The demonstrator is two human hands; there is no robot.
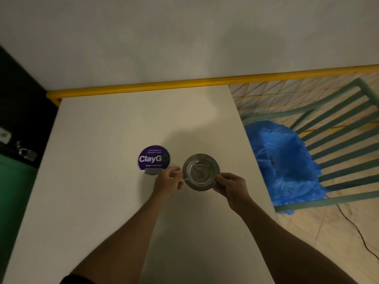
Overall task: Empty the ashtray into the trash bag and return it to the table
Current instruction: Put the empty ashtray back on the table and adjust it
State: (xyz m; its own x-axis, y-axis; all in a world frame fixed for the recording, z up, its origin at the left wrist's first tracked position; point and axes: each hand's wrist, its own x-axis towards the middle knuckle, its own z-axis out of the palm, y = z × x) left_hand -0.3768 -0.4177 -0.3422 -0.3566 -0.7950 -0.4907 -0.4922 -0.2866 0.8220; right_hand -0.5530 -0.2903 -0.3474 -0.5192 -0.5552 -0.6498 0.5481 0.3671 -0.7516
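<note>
1. Two bare forearms are reaching out from the bottom of the view over the white table.
2. The right hand is pinching the near right rim of the round metal ashtray, fingers closed on its edge.
3. The left hand is sitting just beside the ashtray's left rim with fingers loosely curled; whether its fingertips are touching the rim is hard to tell, and it is gripping nothing clearly.
4. The ashtray is sitting level over the table's right half, bowl up and looking empty; whether it is resting on the surface or held just above it cannot be told.
5. A round purple ClayGo sticker is lying just left of it.
6. Farther right, off the table's edge, the blue trash bag is lying open on a green slatted chair.
7. Judging by the empty bowl, the return step seems to be under way; the next move calls for settling the ashtray flat and letting go.
</note>
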